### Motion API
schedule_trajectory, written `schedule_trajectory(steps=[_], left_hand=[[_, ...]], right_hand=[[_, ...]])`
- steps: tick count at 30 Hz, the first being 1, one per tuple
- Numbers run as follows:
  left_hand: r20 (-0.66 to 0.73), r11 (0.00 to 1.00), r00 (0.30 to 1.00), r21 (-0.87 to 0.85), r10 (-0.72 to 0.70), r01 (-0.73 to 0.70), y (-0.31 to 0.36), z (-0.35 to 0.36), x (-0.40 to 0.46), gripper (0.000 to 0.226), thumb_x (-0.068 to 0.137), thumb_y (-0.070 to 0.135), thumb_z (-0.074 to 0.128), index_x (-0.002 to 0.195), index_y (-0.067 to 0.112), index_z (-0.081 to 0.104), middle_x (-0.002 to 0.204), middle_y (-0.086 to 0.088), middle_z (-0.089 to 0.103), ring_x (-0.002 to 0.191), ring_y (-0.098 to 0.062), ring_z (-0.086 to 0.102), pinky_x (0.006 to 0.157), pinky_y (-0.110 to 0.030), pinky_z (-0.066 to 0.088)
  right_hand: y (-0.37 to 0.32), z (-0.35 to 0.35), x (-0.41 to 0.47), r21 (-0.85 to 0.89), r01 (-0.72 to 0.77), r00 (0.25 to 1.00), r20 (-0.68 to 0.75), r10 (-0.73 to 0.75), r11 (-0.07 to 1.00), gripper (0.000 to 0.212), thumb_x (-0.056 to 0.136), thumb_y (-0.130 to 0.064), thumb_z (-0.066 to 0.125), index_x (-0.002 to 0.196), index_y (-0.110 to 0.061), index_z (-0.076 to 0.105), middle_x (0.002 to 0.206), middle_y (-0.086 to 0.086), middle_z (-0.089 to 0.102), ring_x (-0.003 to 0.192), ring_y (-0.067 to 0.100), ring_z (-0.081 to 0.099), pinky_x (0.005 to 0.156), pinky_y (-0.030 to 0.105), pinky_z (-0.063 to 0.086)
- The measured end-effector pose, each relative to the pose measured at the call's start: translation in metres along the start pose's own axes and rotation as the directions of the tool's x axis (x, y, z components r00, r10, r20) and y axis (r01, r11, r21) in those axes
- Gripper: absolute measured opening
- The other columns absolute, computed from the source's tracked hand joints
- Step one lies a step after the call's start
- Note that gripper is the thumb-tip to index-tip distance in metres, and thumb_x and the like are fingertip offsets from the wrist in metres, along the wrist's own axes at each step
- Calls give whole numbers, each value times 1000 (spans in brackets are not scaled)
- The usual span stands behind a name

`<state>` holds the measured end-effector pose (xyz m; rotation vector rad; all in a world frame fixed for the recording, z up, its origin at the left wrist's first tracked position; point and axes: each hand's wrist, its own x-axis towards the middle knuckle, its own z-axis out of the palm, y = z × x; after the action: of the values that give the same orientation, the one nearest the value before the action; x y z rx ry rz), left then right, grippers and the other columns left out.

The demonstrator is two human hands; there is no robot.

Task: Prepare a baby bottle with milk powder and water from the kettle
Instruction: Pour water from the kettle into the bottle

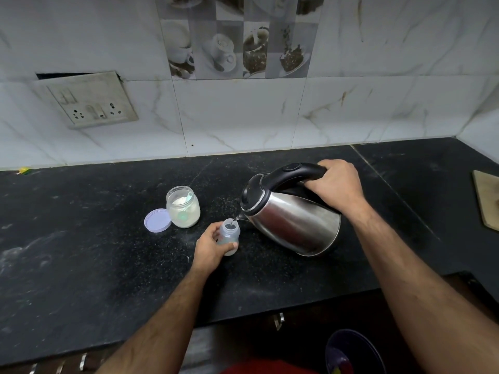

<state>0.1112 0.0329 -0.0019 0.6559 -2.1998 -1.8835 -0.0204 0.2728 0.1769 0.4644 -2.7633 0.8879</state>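
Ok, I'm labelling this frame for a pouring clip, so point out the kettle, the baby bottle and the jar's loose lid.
kettle [291,228]: head view, on its shiny steel side.
baby bottle [231,234]: head view, on its clear wall below the open neck.
lid [157,220]: head view, on its purple middle.

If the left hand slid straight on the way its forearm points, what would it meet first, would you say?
Probably the kettle: the left hand, gripping the bottle, points up and right toward the spout, though depth is hard to judge.
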Motion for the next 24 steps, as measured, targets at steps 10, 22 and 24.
schedule_trajectory(steps=[10, 22, 24], left_hand=[[16, 1000, 1000, -7, 5, -5, -1, 1, 0, 56, 69, -3, 84, 111, 27, 60, 116, 2, 69, 112, -16, 64, 105, -39, 48], [15, 1000, 1000, -9, 1, -1, -4, 1, 1, 56, 69, -2, 83, 111, 26, 61, 117, 1, 69, 111, -15, 64, 104, -36, 48], [15, 1000, 1000, -6, 3, -3, -5, 2, 2, 56, 68, -2, 84, 109, 29, 61, 116, 3, 70, 111, -15, 64, 103, -34, 49]], right_hand=[[-1, -2, 1, -11, 12, 1000, 6, -12, 1000, 20, 66, -34, 74, 63, -19, 62, 55, -4, 61, 58, 13, 59, 55, 28, 43], [-2, -1, -1, 2, 15, 1000, 18, -15, 1000, 20, 66, -34, 74, 59, -21, 59, 53, -6, 59, 56, 10, 57, 49, 26, 35], [-2, 0, -1, -12, 16, 1000, 16, -16, 1000, 21, 66, -33, 75, 60, -20, 60, 54, -5, 60, 56, 12, 58, 49, 27, 37]])
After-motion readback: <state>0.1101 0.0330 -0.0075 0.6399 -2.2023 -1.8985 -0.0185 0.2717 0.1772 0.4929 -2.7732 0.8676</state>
